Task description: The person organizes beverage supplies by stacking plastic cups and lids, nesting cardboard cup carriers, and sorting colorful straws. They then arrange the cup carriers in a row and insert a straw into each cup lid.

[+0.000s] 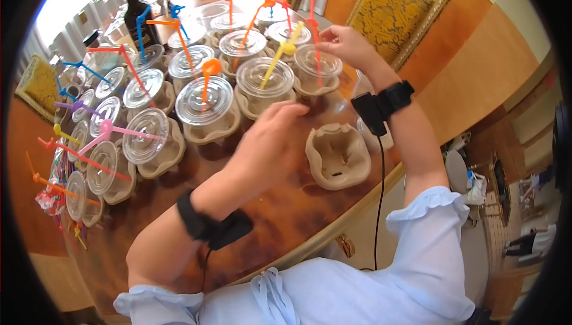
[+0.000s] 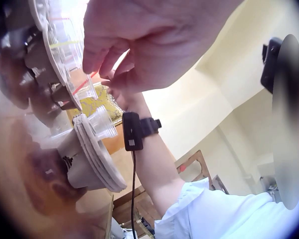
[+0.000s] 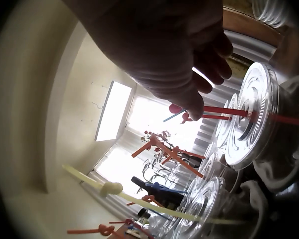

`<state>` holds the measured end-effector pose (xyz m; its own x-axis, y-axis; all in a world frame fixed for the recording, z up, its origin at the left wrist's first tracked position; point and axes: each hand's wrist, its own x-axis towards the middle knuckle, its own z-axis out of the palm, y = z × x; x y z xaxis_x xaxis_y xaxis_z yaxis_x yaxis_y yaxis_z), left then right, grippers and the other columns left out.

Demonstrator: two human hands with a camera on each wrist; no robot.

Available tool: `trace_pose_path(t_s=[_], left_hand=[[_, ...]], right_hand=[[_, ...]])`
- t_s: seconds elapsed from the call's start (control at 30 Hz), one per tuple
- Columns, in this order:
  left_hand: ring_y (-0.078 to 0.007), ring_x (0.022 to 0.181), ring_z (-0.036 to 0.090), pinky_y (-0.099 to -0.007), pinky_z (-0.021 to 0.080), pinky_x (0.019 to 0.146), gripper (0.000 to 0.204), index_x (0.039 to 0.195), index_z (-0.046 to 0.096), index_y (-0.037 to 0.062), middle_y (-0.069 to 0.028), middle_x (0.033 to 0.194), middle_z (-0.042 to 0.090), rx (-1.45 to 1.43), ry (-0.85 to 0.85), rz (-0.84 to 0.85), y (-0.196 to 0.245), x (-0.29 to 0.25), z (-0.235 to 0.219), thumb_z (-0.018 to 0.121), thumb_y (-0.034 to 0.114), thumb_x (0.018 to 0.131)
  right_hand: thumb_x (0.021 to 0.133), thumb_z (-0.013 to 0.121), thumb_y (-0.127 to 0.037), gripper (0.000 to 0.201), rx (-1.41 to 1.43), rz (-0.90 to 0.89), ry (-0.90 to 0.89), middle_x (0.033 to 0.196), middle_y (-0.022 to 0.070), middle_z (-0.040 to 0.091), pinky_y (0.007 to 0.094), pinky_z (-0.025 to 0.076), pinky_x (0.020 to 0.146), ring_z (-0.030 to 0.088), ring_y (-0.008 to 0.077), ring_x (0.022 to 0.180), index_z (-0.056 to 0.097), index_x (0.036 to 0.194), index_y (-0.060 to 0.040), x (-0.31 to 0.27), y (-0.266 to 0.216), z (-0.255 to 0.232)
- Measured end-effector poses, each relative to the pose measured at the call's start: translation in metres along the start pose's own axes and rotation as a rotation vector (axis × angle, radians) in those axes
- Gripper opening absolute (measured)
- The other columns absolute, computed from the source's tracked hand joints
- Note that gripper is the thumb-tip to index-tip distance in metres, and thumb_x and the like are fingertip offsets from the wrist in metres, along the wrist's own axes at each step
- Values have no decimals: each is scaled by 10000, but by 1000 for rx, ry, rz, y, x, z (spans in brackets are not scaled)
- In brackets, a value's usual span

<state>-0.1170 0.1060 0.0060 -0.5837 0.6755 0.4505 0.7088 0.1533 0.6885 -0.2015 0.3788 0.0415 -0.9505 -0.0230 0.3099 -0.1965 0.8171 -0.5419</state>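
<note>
My right hand (image 1: 348, 48) is beside a red knotted straw (image 1: 315, 39) that stands in a clear lidded plastic cup (image 1: 310, 63) at the right end of the rows. In the right wrist view the thumb (image 3: 189, 104) overlaps the straw's upper part, with the other fingers spread away from it. My left hand (image 1: 268, 143) hovers over the near table, fingers loose and holding nothing. Ahead of it, a cup with a yellow knotted straw (image 1: 288, 48) sits in a pulp cup holder (image 1: 265, 107). A stack of pulp cup holders (image 1: 338, 158) lies right of the left hand.
Several lidded cups with knotted straws stand in rows across the table (image 1: 262, 212). A dark bottle (image 1: 136, 21) rises behind them. Clear plastic cups (image 1: 381, 134) are partly hidden behind the right wrist. A yellow-patterned chair (image 1: 393, 6) stands beyond the table.
</note>
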Motion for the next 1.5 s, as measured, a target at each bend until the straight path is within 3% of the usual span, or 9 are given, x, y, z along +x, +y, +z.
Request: trace_pose_path(t_s=[0.2, 0.4, 0.63, 0.8, 0.93, 1.03, 1.2, 1.37, 1.5], left_hand=[[-403, 1338, 253, -424, 241, 1106, 635, 1322, 331, -83, -283, 1376, 330, 165, 64, -3, -14, 59, 53, 507, -46, 713], [-408, 1334, 256, -443, 176, 1125, 660, 1275, 356, -148, -296, 1346, 364, 537, -149, -27, -42, 93, 71, 595, 55, 695], [-381, 1309, 309, -436, 171, 1129, 622, 1233, 420, -139, -269, 1288, 437, 571, -166, 21, -6, 78, 48, 631, 104, 700], [-370, 1188, 414, -399, 340, 1027, 536, 1172, 527, -55, -271, 1219, 473, 471, -102, 52, 11, 36, 7, 620, 89, 664], [-407, 1270, 338, -417, 295, 1065, 556, 1225, 481, -54, -284, 1301, 416, 667, 54, -47, -1, 17, -1, 597, 89, 700], [-411, 1295, 320, -451, 267, 1076, 597, 1282, 425, -46, -289, 1342, 374, 664, -28, -197, 2, 20, -4, 588, 97, 726], [-411, 1293, 340, -475, 255, 1079, 595, 1305, 397, -44, -292, 1351, 369, 780, -130, -131, -19, 20, 4, 579, 150, 773], [-369, 1163, 452, -413, 354, 1003, 461, 1150, 505, -43, -241, 1204, 485, 691, 28, -21, -9, 4, 0, 599, 138, 737], [-315, 990, 495, -366, 413, 899, 291, 925, 565, -5, -162, 999, 537, 537, -23, -24, 15, -38, -36, 645, 135, 683]], right_hand=[[816, 675, -181, 230, 40, 16, -38, 772, 77, 656, 287, 482, 656, 601, 139, 708, 649, 901, 31, 23, 13, 28], [888, 602, -203, 233, 320, 142, 23, 770, 68, 671, 285, 483, 660, 599, 126, 688, 674, 877, 18, 12, -11, 18], [913, 569, -141, 150, 729, -101, 587, 742, 14, 637, 186, 433, 534, 555, 60, 618, 670, 887, -34, -21, -64, -41], [853, 633, -117, 149, 614, 88, 95, 722, 11, 623, 177, 375, 443, 512, 38, 545, 667, 941, -1, -47, -73, -39], [827, 652, -98, 210, 468, 165, -219, 684, -47, 567, 162, 332, 444, 428, 4, 494, 657, 1022, -20, -40, -90, -3], [807, 681, -151, 222, 482, 49, -318, 692, 0, 610, 201, 411, 543, 526, 50, 598, 674, 947, 21, -27, -108, 23], [840, 650, -207, 187, 292, 72, -15, 639, -37, 579, 225, 406, 596, 519, 54, 651, 713, 857, -31, -18, -145, 7], [934, 516, -180, 197, 765, -331, 492, 713, -6, 567, 227, 426, 521, 522, 89, 570, 637, 897, -27, -27, -170, -41], [934, 516, -125, 140, 1034, -11, 178, 702, -4, 523, 222, 442, 520, 514, 95, 552, 602, 973, -22, -52, -164, -4]])
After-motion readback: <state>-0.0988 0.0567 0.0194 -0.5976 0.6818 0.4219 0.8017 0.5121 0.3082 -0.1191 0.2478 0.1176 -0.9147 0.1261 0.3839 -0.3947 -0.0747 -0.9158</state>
